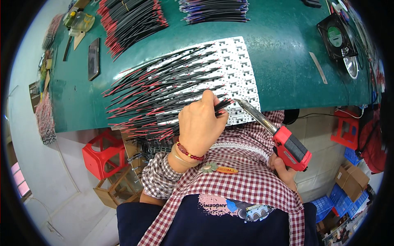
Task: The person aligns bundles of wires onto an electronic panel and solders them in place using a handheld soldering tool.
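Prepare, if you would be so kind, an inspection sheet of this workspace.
Surface: green tabletop, with small pale marks.
Job's things: white panel of small slotted parts; black wires with red ends lie across its left side.
Clutter: phone, metal strip, black fan, two wire bundles at the far edge.
Hands: left hand grips several black wires; right hand holds a red-and-black tool, its metal tip close to their ends; contact cannot be told.
Cables: dark cable below the table's right edge.
Surroundings: red stool at left; cardboard box and blue crates at right.
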The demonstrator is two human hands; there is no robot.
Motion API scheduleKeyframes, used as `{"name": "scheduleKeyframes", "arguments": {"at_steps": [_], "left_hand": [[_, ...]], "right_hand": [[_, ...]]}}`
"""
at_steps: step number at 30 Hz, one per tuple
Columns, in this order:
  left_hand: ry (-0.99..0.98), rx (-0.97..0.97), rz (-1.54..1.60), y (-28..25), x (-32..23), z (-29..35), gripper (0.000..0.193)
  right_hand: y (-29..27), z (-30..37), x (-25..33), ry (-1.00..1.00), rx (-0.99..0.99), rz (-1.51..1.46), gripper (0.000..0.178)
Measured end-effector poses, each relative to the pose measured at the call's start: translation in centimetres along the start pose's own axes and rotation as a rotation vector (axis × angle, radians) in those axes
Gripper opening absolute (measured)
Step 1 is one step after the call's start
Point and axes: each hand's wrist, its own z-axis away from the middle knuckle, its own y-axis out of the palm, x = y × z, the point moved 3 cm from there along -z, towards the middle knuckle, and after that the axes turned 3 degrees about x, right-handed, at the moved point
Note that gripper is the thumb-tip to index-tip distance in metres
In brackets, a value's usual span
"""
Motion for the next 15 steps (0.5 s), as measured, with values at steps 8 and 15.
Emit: {"name": "scheduleKeyframes", "arguments": {"at_steps": [8,15], "left_hand": [[0.133,0.085,-0.015,-0.9,0.4,-1.0,0.016],[0.22,0.122,-0.07,-1.3,0.3,-1.6,0.017]], "right_hand": [[0.2,0.1,0.2,-0.001,-0.047,0.049,0.014],[0.2,0.0,0.4,0.021,0.007,0.117,0.015]]}}
